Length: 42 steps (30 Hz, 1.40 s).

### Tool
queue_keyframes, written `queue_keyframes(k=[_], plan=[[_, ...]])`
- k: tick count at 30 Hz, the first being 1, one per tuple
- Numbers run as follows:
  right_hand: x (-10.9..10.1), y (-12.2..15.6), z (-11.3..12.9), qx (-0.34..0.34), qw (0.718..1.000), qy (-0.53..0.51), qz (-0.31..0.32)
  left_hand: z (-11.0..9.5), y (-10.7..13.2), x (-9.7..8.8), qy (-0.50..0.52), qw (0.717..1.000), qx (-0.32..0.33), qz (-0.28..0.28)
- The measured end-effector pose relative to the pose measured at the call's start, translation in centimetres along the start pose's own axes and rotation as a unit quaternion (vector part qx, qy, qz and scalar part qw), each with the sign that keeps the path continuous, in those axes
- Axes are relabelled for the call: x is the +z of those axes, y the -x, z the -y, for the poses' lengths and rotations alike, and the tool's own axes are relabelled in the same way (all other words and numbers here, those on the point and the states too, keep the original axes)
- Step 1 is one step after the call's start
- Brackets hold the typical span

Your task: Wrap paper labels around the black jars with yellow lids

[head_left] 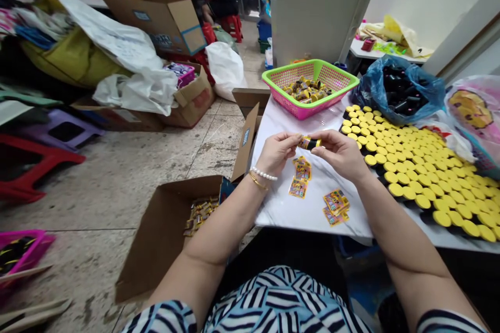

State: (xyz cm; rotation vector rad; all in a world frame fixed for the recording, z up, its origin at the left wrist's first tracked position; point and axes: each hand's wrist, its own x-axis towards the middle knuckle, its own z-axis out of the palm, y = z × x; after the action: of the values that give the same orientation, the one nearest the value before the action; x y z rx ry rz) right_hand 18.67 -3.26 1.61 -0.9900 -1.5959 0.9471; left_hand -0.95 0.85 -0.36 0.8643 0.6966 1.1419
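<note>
Between my two hands is a small black canister (pixel 310 143) with a yellow end and a colourful sticker around part of it, held on its side above the white table (pixel 273 203). My left hand (pixel 278 152) pinches its stickered end. My right hand (pixel 340 153) grips the yellow end between thumb and fingers. Below them lie loose printed stickers (pixel 298 187), and a second small pile of stickers (pixel 336 204) is nearer the table's front edge. To the right stand rows of black canisters with yellow lids (pixel 422 166), packed close together.
A green and pink basket (pixel 310 109) of stickered canisters stands at the table's back. Behind the rows sits a blue plastic bag (pixel 375 88) of black pieces. An open cardboard box (pixel 156 239) with canisters is on the floor at left. Two people sit farther back.
</note>
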Motion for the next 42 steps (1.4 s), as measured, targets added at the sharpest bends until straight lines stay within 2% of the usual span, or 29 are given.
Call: queue_keyframes(k=[3,4,7,9,11,14,18,24,29,34,37,42], plan=[[-0.3,0.0,0.6,0.004,1.000,-0.017,-0.014,-0.3,0.3,0.1,-0.034,0.999,0.032,-0.025],[-0.4,-0.1,0.8,-0.002,1.000,-0.020,-0.018,-0.4,0.4,0.1,-0.035,0.999,0.032,-0.010],[-0.6,-0.3,0.9,-0.041,0.999,0.023,-0.019,-0.5,0.7,0.2,-0.028,0.996,0.009,0.085],[-0.5,-0.4,0.6,-0.070,0.994,0.078,-0.028,-0.3,0.7,0.1,-0.036,0.993,0.007,0.110],[-0.3,-0.3,0.3,-0.083,0.990,0.108,-0.031,-0.1,0.5,0.0,-0.040,0.994,0.008,0.106],[0.0,-0.1,0.3,-0.107,0.984,0.139,-0.036,0.2,0.4,0.0,-0.020,0.993,-0.030,0.116],[0.2,0.1,0.5,-0.153,0.961,0.225,-0.042,0.0,0.6,0.5,0.026,0.990,-0.060,0.128],[0.1,-0.2,0.0,-0.175,0.952,0.249,-0.044,-0.5,0.2,-0.2,0.040,0.985,-0.098,0.139],[0.0,0.0,0.7,-0.147,0.958,0.245,-0.018,0.1,-0.4,-0.8,0.017,0.991,-0.065,0.117],[1.1,0.3,-0.1,-0.054,0.985,0.144,-0.079,0.5,-0.2,-0.2,0.002,0.996,0.002,0.094],[1.7,0.1,-1.2,0.000,0.994,0.073,-0.087,0.3,0.0,0.0,-0.009,0.995,0.010,0.098],[1.1,-0.6,-1.8,-0.014,0.998,0.014,-0.060,-0.2,0.2,0.0,0.025,0.995,0.000,0.101]])
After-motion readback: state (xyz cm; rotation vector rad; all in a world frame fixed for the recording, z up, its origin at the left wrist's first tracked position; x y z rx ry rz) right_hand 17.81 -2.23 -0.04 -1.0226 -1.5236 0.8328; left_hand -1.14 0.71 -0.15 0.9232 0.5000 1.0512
